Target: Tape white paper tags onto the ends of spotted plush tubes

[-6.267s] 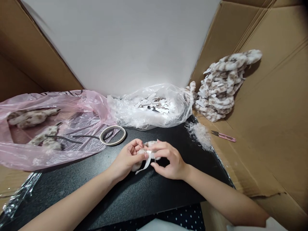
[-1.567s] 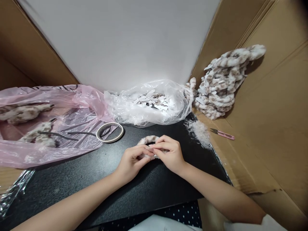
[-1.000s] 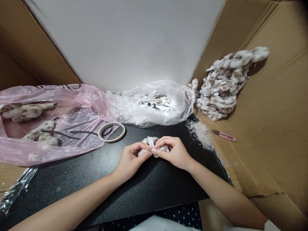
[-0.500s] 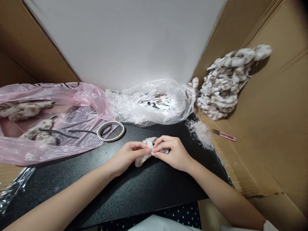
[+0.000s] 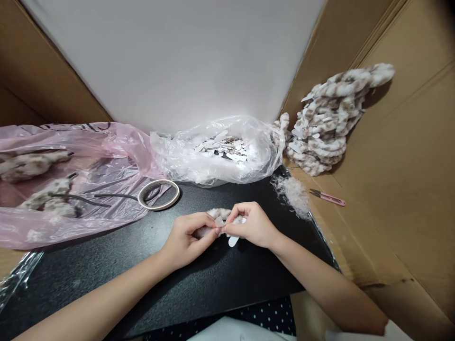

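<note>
A small fluffy white-and-brown plush ring (image 5: 217, 213) lies on the black tabletop, partly hidden by my fingers. My left hand (image 5: 188, 237) is closed on its left side, thumb and fingertips pinched together. From the right, my right hand (image 5: 250, 223) also pinches it, and the fingertips of both hands nearly meet at its front. Between them shows a short whitish tape strip (image 5: 219, 221) against the fur. Below the right fingertips a white paper tag (image 5: 233, 241) sticks out. Exactly what each fingertip grips is partly hidden.
A tape roll (image 5: 159, 194) lies by a pink plastic bag (image 5: 106, 227) with furry pieces and dark rods. Behind is a clear bag (image 5: 199, 166) of white tags. At right are a heap of furry rings (image 5: 325, 123), white fluff (image 5: 293, 194) and pink thread snips (image 5: 327, 197).
The whitish strip stood upright over the plush ring and now lies lower, between my fingertips. My left hand has turned and covers more of the ring; the white tag now shows below. The view has shifted slightly.
</note>
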Demonstrator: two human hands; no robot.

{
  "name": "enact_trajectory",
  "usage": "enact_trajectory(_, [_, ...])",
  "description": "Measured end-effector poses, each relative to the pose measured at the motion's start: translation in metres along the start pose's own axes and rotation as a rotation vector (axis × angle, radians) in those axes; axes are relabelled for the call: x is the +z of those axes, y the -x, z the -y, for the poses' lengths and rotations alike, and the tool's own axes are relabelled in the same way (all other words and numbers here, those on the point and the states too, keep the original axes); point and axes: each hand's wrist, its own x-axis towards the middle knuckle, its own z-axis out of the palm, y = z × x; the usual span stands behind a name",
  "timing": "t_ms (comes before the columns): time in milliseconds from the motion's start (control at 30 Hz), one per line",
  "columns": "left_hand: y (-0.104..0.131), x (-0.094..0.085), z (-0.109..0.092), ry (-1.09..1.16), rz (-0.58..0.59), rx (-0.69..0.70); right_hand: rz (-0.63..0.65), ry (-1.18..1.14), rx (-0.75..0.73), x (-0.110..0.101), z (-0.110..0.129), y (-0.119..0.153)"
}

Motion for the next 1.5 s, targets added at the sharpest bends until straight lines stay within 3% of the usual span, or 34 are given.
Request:
enact_trajectory(200, [0.001,0.0,0.001,0.06,0.047,0.018,0.094,-0.297,0.217,0.0,-0.002,-0.003])
enact_trajectory(333, [-0.001,0.001,-0.001,0.169,0.038,-0.151,0.132,-0.371,0.242,-0.001,-0.003,-0.003])
enact_trajectory(433, [-0.002,0.003,0.0,0.348,-0.016,-0.371,0.123,-0.276,0.057,-0.004,-0.002,-0.002])
enact_trajectory(533, [-0.004,0.003,0.001,0.597,-0.043,-0.594,0.051,0.017,-0.331,-0.006,-0.002,0.001])
enact_trajectory(600, [-0.006,0.003,0.0,0.745,0.01,-0.689,0.004,0.183,-0.532,-0.005,-0.004,0.002])
enact_trajectory(733, [-0.009,0.003,-0.004,0.866,0.121,-0.779,0.023,0.285,-0.685,-0.004,-0.01,0.0])
enact_trajectory(867, [-0.007,0.005,-0.002,0.858,0.077,-0.777,0.063,0.31,-0.754,-0.007,-0.012,-0.002])
enact_trajectory(1167, [-0.007,0.003,0.001,0.703,0.037,-0.714,0.179,0.391,-0.69,-0.009,-0.007,0.0])
enact_trajectory(1333, [-0.006,0.001,0.002,0.716,0.079,-0.733,0.161,0.366,-0.539,-0.008,-0.003,0.003])
enact_trajectory(1500, [-0.003,0.0,0.005,0.686,0.12,-0.686,0.058,0.227,-0.283,-0.005,0.001,0.004])
